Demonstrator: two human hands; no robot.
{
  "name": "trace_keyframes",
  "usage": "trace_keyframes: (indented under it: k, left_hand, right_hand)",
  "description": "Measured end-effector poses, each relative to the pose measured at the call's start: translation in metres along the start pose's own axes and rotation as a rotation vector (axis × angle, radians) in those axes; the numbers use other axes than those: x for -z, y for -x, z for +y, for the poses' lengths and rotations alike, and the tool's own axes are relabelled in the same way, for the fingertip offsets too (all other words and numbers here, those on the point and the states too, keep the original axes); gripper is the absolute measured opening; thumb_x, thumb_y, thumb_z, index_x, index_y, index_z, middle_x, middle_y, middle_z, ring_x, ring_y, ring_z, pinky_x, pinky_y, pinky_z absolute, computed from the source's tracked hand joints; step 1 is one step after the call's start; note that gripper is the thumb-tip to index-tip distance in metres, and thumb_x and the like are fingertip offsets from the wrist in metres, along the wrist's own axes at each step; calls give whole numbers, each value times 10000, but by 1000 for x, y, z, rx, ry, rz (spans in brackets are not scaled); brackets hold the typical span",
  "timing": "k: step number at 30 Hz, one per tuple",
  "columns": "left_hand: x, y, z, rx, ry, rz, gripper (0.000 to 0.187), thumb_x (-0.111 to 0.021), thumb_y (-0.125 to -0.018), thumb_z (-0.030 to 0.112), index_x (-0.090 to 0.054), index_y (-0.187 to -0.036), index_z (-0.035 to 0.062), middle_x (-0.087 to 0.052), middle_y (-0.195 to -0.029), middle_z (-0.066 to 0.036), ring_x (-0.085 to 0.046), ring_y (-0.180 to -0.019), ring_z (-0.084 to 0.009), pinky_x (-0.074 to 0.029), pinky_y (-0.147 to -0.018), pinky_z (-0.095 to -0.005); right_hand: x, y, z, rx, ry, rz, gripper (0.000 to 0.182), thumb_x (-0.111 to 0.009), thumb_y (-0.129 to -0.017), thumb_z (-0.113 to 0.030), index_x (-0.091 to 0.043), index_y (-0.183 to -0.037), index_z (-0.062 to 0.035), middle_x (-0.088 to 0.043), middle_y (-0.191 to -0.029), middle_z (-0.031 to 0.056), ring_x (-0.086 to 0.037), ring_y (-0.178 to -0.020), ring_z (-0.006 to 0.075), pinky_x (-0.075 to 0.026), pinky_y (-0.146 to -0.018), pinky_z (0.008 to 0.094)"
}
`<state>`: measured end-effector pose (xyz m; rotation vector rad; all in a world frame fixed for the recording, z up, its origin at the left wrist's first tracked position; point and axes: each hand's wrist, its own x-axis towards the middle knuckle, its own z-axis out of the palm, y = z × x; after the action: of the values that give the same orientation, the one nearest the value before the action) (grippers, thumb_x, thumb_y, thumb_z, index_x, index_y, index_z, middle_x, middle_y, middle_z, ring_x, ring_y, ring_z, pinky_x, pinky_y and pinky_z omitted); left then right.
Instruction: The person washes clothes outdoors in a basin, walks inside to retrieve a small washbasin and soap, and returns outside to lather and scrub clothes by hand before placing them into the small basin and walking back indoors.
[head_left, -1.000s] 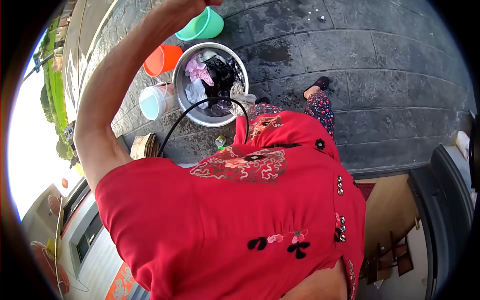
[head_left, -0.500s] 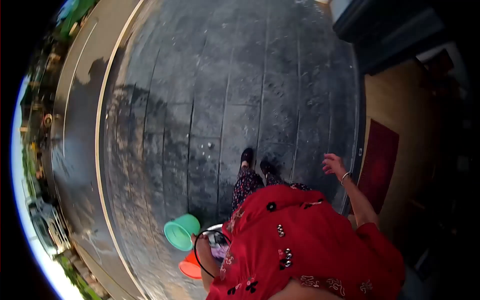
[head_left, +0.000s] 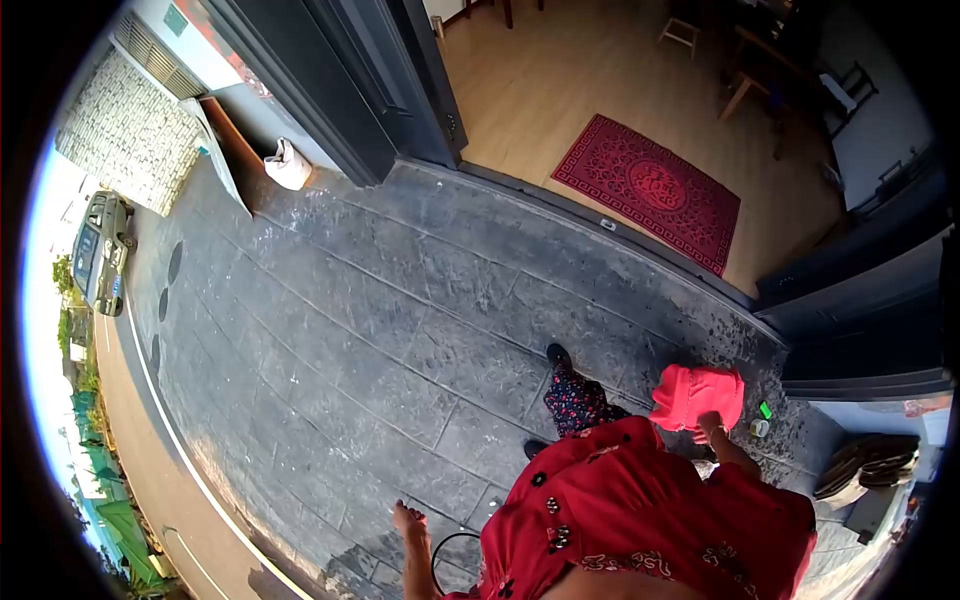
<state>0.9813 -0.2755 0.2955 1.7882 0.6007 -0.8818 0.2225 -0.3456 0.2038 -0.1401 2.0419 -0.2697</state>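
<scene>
In the head view, a person in a red embroidered blouse (head_left: 620, 500) and flower-patterned trousers (head_left: 578, 402) stands on dark stone paving (head_left: 400, 300) outside an open doorway. At four o'clock, the right hand (head_left: 710, 424) reaches to the near edge of a bright pink-red item (head_left: 698, 392), which rests on the paving beside the person's legs; the hand overlaps it in the view, and whether its fingers grasp the item cannot be told. At seven o'clock, the left hand (head_left: 408, 520) hangs out from the body over the paving, fingers partly curled, and whether they close on anything cannot be told. A thin black loop (head_left: 436, 556) arcs just beside the left forearm. Past the pink-red item, also toward four o'clock, lie a small green object (head_left: 765, 410) and a small can (head_left: 759, 428), with a stack of folded brown material (head_left: 868, 466) farther out near the wall. A patterned red mat (head_left: 655, 188) lies on the wooden floor (head_left: 520, 90) inside the doorway at two o'clock. A white bag (head_left: 288, 165) sits against the wall at ten o'clock, and a car (head_left: 100, 250) stands by the road at nine.
</scene>
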Motion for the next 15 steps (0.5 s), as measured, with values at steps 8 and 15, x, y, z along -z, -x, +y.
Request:
trace_keyframes:
  k: [8,15]
  left_hand:
    - [-296,48,123,-188,-251,-318,337,-538,-849,290,-314,-627,172,-235,-466,39,-241,-367,-99,-188,-380,-262]
    - [-469,122,161,-274,-358,-537,325,-498,-885,311,-312,-652,179,-221,-473,46,-224,-379,-84,-196,-369,-259]
  right_hand:
    - [-31,6,-38,-299,-389,19,293,-517,-811,-258,-506,-987,-23,-583,-919,158,-618,-784,363,-528,-665,526]
    - [-89,59,-416,481,-308,-370,366,-591,-818,-245,-541,-1111,-30,-611,-830,91,-614,-691,180,-525,-559,317]
